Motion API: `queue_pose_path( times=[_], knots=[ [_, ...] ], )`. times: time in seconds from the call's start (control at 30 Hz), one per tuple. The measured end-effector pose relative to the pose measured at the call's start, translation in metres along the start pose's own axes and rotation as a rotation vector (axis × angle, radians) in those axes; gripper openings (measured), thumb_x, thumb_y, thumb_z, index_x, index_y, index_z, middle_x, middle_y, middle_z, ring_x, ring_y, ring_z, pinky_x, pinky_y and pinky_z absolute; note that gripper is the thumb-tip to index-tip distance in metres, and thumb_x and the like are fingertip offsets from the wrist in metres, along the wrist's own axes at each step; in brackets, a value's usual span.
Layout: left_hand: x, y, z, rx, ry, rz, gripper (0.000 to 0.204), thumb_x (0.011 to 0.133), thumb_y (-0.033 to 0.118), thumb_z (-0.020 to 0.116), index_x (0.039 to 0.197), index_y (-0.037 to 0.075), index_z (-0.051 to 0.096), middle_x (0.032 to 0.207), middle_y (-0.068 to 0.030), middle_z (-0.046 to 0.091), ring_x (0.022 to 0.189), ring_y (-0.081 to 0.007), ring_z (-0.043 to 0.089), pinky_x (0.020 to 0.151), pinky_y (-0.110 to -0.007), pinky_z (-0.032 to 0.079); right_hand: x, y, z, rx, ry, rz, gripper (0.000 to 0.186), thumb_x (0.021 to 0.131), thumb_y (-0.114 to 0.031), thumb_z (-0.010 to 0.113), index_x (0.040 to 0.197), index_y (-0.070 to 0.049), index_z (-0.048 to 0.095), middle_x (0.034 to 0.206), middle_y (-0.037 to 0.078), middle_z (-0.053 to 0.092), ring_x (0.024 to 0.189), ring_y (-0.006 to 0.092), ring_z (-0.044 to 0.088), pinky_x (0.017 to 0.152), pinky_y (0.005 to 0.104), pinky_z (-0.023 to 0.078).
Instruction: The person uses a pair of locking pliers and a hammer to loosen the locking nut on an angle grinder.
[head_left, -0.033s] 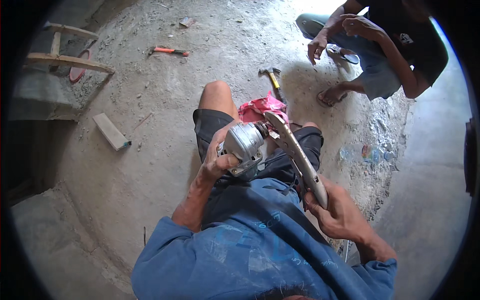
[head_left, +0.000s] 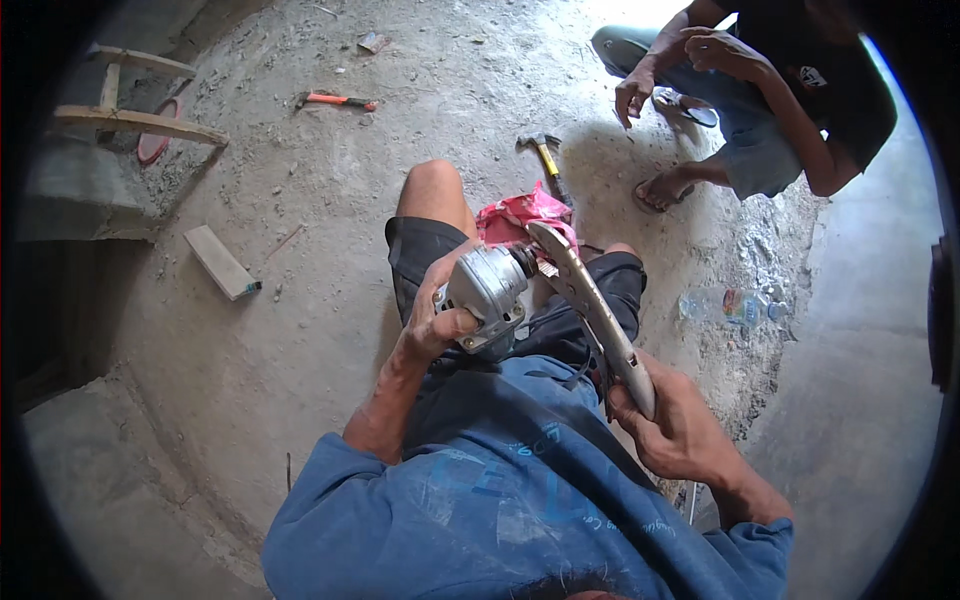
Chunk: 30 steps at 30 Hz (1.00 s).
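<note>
My left hand (head_left: pixel 440 320) is wrapped round the silver metal gear head of an angle grinder (head_left: pixel 487 292), thumb pressed on its near side. The grinder's dark threaded spindle points to the upper right. My right hand (head_left: pixel 680 415) grips the handles of long metal locking pliers (head_left: pixel 592 310), which slant up and to the left. Their jaw end lies at the spindle; whether it is clamped on it I cannot tell. Behind the jaws a crumpled pink and white plastic bag (head_left: pixel 515 217) lies between my knees. The rest of the grinder's body is hidden.
A yellow-and-black claw hammer (head_left: pixel 545 158) and an orange-handled hammer (head_left: pixel 340 100) lie on the dusty floor ahead. A pale rectangular block (head_left: pixel 222 262) is at left, near a wooden frame (head_left: pixel 140 122). At right are a plastic bottle (head_left: pixel 735 306) and a squatting person (head_left: pixel 770 140).
</note>
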<state>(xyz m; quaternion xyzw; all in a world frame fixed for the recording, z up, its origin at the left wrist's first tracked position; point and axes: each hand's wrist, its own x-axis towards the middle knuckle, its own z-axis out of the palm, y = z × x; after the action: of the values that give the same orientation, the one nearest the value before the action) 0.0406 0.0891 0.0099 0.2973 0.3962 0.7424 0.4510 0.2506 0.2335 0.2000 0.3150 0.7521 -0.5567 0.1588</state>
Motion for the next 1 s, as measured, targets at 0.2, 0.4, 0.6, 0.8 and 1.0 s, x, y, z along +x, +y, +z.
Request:
queue_pose_path(
  times=[0.2, 0.4, 0.6, 0.8, 1.0],
  knots=[
    [-0.002, 0.004, 0.004, 0.005, 0.026, -0.055, 0.092, 0.067, 0.073, 0.073, 0.119, 0.000, 0.057, 0.104, -0.0040, 0.062, 0.095, -0.0115, 0.059, 0.083, -0.026, 0.046, -0.003, -0.012, 0.000, -0.084, -0.014, 0.031, 0.032, 0.091, -0.004, 0.060, 0.123, 0.001, 0.057, 0.083, 0.016, 0.061, 0.073, 0.0253, 0.059, 0.071, 0.0380, 0.049],
    [-0.005, 0.002, 0.001, 0.024, -0.003, -0.048, 0.083, 0.068, 0.065, 0.074, 0.117, 0.001, 0.056, 0.104, -0.0040, 0.063, 0.096, -0.0107, 0.060, 0.083, -0.025, 0.047, -0.004, -0.013, 0.007, -0.121, 0.066, -0.030, 0.017, 0.096, -0.008, 0.054, 0.110, -0.001, 0.061, 0.084, 0.012, 0.059, 0.076, 0.0188, 0.056, 0.071, 0.0346, 0.046],
    [-0.004, 0.008, 0.007, -0.002, -0.033, -0.078, 0.072, 0.068, 0.055, 0.074, 0.113, 0.002, 0.055, 0.101, -0.0032, 0.065, 0.091, -0.0095, 0.062, 0.079, -0.024, 0.049, -0.005, -0.014, 0.009, -0.187, 0.067, -0.020, 0.018, 0.095, -0.008, 0.054, 0.110, -0.001, 0.062, 0.091, 0.016, 0.062, 0.082, 0.0242, 0.059, 0.077, 0.0368, 0.047],
    [-0.004, 0.005, 0.007, 0.024, -0.027, -0.067, 0.077, 0.065, 0.057, 0.077, 0.111, 0.001, 0.054, 0.097, -0.0052, 0.067, 0.087, -0.0109, 0.064, 0.077, -0.025, 0.051, -0.007, -0.013, 0.012, -0.172, 0.053, 0.011, 0.018, 0.095, -0.008, 0.054, 0.110, 0.000, 0.061, 0.096, 0.018, 0.063, 0.087, 0.0274, 0.060, 0.081, 0.0375, 0.047],
    [-0.006, 0.000, 0.005, 0.040, -0.027, -0.061, 0.075, 0.064, 0.056, 0.076, 0.110, 0.000, 0.054, 0.096, -0.0053, 0.065, 0.086, -0.0111, 0.063, 0.076, -0.025, 0.051, -0.007, -0.011, 0.013, -0.156, 0.055, -0.012, 0.018, 0.095, -0.008, 0.054, 0.109, 0.000, 0.061, 0.097, 0.018, 0.062, 0.089, 0.0277, 0.061, 0.083, 0.0379, 0.048]
  ],
)
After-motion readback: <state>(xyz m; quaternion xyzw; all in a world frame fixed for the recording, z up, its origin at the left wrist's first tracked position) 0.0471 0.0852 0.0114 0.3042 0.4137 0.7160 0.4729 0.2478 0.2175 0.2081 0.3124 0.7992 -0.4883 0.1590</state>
